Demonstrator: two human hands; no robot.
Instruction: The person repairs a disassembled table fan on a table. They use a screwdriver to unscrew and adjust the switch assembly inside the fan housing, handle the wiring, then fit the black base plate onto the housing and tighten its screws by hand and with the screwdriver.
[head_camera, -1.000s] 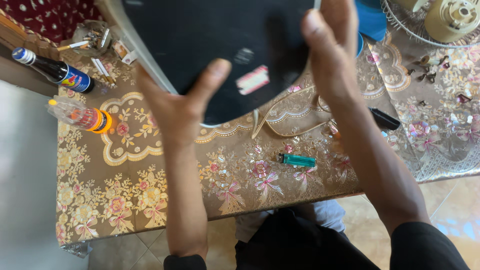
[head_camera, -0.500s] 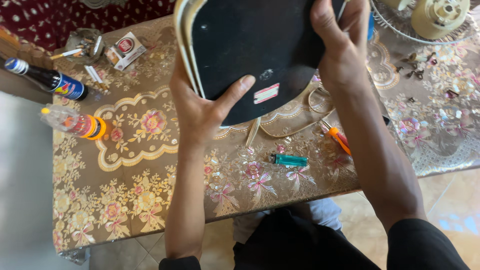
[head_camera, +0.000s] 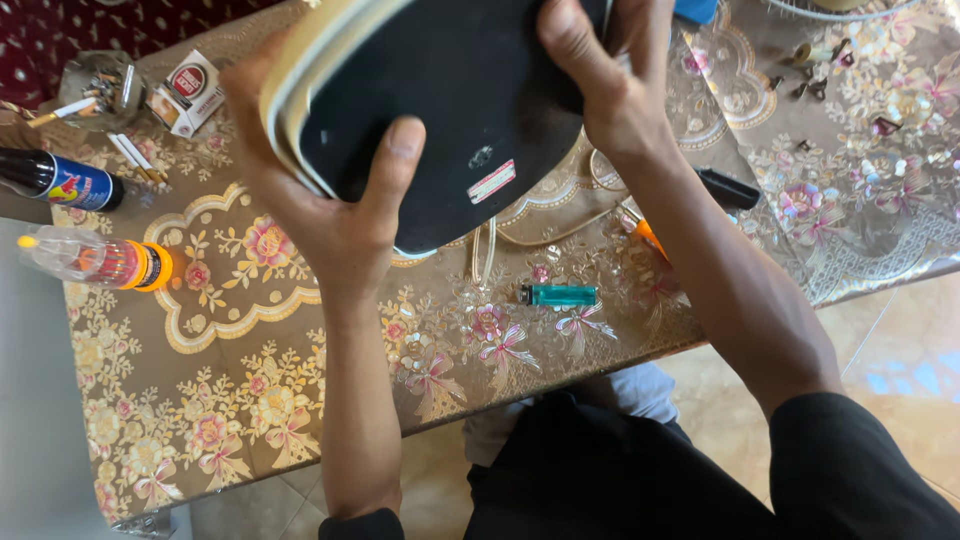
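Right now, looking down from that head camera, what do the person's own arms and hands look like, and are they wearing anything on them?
Both hands, the left hand and the right hand, are bare: no gloves, and no rings or watch that I can see. The forearms are uncovered too. Black sleeves are pushed up near the elbows, showing at the bottom edge of the picture on both arms.

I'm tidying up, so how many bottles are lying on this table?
2. A dark bottle lies at the table's left edge, and a clear orange-capped bottle lies just below it. Others may be hidden behind the black panel.
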